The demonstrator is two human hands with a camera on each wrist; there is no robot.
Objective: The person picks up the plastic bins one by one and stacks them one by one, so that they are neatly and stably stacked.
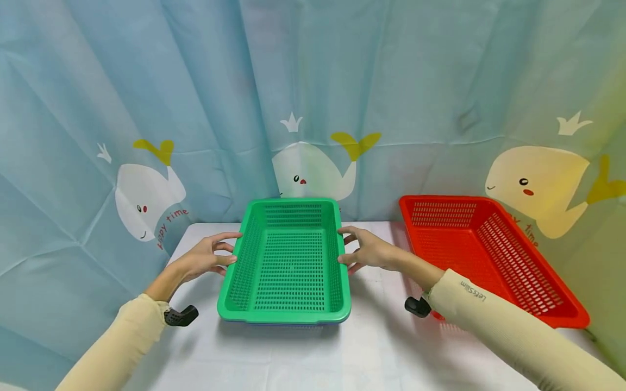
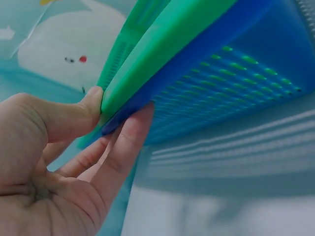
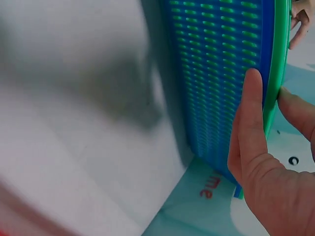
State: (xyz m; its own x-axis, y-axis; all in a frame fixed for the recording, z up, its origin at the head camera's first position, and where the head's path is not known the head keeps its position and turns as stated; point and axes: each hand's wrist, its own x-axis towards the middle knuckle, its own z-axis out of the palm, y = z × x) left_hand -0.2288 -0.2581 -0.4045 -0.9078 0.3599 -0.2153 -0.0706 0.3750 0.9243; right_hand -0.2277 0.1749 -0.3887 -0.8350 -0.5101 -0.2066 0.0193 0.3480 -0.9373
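A green plastic basket (image 1: 288, 316) with slotted walls sits nested inside a blue basket (image 2: 197, 83), whose rim shows just under the green one. My left hand (image 1: 207, 256) holds the stacked rims on the left long side, thumb on the green rim and fingers beneath the blue one in the left wrist view. On the opposite side my right hand (image 1: 364, 250) grips the rims in the same manner, fingertips against the blue slotted wall in the right wrist view. The inside of the green basket shows only its slotted floor.
To the right stands a red slotted basket (image 1: 499, 271), partly behind my right forearm. Both rest on a white-covered table (image 1: 313, 358). A light blue curtain (image 1: 313, 70) printed with whales hangs right behind the table's far edge.
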